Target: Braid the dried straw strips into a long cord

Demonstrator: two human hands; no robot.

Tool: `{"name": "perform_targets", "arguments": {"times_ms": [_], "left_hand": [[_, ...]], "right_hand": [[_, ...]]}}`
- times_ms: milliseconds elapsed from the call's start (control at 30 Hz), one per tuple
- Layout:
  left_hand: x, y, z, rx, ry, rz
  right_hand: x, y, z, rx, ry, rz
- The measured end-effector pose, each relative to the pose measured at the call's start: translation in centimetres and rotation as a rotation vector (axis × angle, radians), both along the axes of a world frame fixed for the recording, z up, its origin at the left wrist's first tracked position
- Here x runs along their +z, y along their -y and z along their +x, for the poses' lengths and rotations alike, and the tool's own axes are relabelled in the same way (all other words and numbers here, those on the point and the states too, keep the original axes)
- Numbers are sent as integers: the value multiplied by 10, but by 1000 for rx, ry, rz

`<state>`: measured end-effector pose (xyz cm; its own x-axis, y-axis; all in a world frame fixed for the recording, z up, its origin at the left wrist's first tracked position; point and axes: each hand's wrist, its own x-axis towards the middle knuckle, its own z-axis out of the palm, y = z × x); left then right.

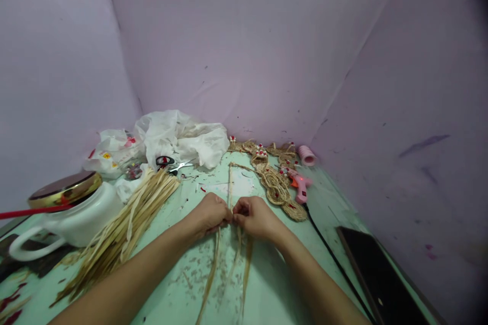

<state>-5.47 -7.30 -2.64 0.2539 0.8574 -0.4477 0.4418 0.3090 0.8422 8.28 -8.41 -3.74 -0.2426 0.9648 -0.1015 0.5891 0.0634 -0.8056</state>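
My left hand point(211, 213) and my right hand point(254, 217) meet at the middle of a pale green table point(267, 284), both closed in a pinch on thin straw-coloured fibre strands point(213, 274). A braided length of the strands point(230, 183) runs away from my fingers toward the back wall. Loose ends trail from my hands toward me across the table.
A bundle of straw strips point(125, 223) lies left, beside a white lidded pot point(72, 213). Scissors point(170, 163) and white plastic bags point(179, 137) sit behind. Coiled jute pieces point(276, 188), a pink glue gun point(299, 185), its black cord point(331, 254) and a dark board point(381, 279) lie right.
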Motion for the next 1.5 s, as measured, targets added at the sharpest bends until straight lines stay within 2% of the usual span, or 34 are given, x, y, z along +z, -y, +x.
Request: {"name": "perform_targets", "arguments": {"times_ms": [67,167,267,367,467,567,633,733,767,867,1000,1133,1300,1500], "left_hand": [[-7,1,3,26,-11,62],[-11,3,7,60,-29,112],[-5,6,10,110,3,68],[2,7,7,126,71,-33],[2,3,1,70,163,-49],[-1,-2,-5,-9,218,-33],[-2,-4,-8,-45,250,-40],[-1,-5,-10,-67,276,-64],[-1,-5,-10,-71,279,-74],[-1,-5,-11,-68,288,-84],[-1,-6,-11,-86,280,-70],[1,-4,-11,-165,126,-23],[6,-1,-13,-274,-288,179],[28,33,0,-306,-731,464]], "right_hand": [[6,4,-2,-22,199,73],[20,12,-5,-102,411,84],[32,21,-12,-113,506,67],[36,28,-18,-80,500,73],[34,29,-19,-32,421,80],[32,23,-10,26,289,-71],[32,17,-4,-68,159,-158],[32,9,-2,-313,-123,-256],[31,8,-4,-339,-221,-320],[28,9,-12,-281,-432,-504],[22,10,-16,-242,-492,-538],[12,7,-13,-241,-424,-469],[2,4,-14,-237,-348,-428],[5,6,-13,-237,-463,-467]]}}
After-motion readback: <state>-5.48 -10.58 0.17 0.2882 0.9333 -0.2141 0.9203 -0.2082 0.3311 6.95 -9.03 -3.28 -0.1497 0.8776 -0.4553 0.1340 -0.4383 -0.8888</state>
